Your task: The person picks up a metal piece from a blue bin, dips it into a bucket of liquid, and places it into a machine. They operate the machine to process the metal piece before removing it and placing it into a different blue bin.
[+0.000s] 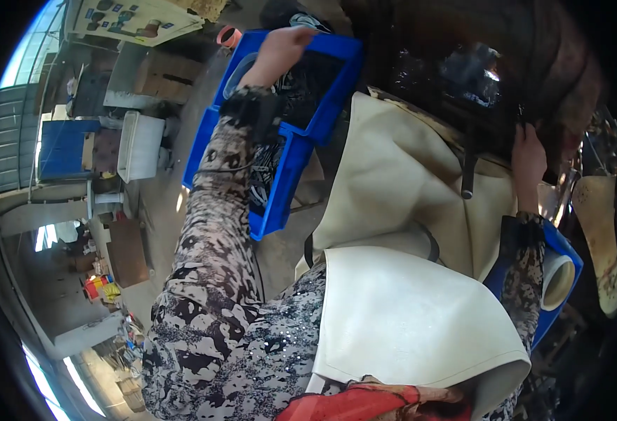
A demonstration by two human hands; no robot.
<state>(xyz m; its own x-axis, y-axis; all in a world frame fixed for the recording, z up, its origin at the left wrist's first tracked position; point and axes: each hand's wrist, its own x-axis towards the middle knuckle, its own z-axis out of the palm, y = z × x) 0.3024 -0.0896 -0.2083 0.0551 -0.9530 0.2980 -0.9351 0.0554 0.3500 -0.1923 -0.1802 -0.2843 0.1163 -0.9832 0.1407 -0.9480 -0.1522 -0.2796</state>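
My left hand reaches over the upper blue plastic crate, its fingers closed near the far rim. What they hold, if anything, is too small to make out. Dark and silvery pieces lie in the lower blue crate, which adjoins the first. On the other side, my right hand is closed around something thin and dark at the edge of a dark, wet-looking machine. A short metal bar sticks out from the machine toward me, between my hands.
A cream apron covers my lap and drapes up to the machine's edge. At right stands a blue bin with a pale cylinder. An orange cup-like thing sits beyond the crates; a white tub stands farther left.
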